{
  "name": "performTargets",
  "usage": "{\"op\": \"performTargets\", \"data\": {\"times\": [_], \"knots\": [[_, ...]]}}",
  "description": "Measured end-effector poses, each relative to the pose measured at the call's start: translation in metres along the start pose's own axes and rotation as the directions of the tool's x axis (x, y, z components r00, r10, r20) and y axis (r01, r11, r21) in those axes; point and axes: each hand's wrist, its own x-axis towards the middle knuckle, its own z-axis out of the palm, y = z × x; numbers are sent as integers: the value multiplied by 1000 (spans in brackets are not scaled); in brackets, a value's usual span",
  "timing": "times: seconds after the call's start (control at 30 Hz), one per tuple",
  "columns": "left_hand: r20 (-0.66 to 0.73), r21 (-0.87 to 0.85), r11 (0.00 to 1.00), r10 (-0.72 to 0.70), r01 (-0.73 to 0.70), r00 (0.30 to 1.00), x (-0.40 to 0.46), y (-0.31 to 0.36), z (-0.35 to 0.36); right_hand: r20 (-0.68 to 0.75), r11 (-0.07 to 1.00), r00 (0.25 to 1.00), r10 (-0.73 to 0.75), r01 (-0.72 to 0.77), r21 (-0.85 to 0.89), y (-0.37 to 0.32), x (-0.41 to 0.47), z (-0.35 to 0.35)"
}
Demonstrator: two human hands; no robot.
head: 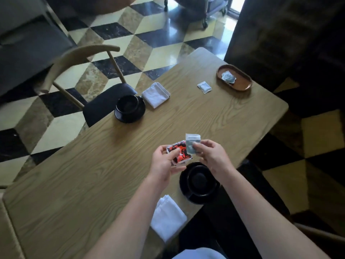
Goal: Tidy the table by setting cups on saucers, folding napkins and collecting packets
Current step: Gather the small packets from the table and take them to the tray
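The left hand (164,161) pinches a red-and-black packet (179,152) between thumb and fingers, and the right hand (211,156) pinches a grey packet (193,145) by its lower edge; the two hands sit close together above the table (214,118), the packets overlapping at their edges — probably so both can be gathered into one hand for carrying. Just below the hands, at six o'clock, a black cup (198,179) sits on its saucer (196,199), and a folded white napkin (167,215) lies beyond it toward seven o'clock at the table edge. Out at eleven o'clock a second cup and saucer (129,108) stand beside another folded napkin (155,97). At one o'clock a white packet (204,87) lies loose on the wood, near an oval wooden tray (240,85) that already holds a greyish packet (228,77) — seemingly the collecting place, so the packets in hand likely go there.
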Motion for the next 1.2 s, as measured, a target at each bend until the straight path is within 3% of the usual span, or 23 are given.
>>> {"op": "performTargets", "data": {"times": [0.07,0.13,0.33,0.5,0.6,0.7,0.87,1.07,1.2], "knots": [[91,3,999,36,-36,995,-26,-7,3,7,998,999,-47,46,51,13,-56,-2],[196,-15,999,54,-52,979,-54,-20,7,-39,996,995,-87,86,-4,26,-108,-6],[502,88,996,-36,-9,864,-145,-82,33,-309,982,934,-177,149,-112,61,-240,-53],[652,186,981,-79,-59,754,-216,-124,93,-521,970,822,-230,237,-55,80,-320,-119],[746,255,962,-134,-94,653,-256,-149,136,-622,955,746,-238,295,-11,92,-362,-163],[783,310,941,-171,-136,598,-289,-181,179,-681,946,690,-243,323,-10,108,-401,-211],[798,376,905,-208,-199,565,-343,-254,253,-739,925,628,-246,380,16,145,-464,-297],[809,474,852,-323,-221,491,-411,-367,342,-821,954,549,-155,299,21,210,-530,-425],[808,520,827,-395,-215,437,-445,-420,392,-827,965,551,-111,260,44,236,-560,-499]]}}
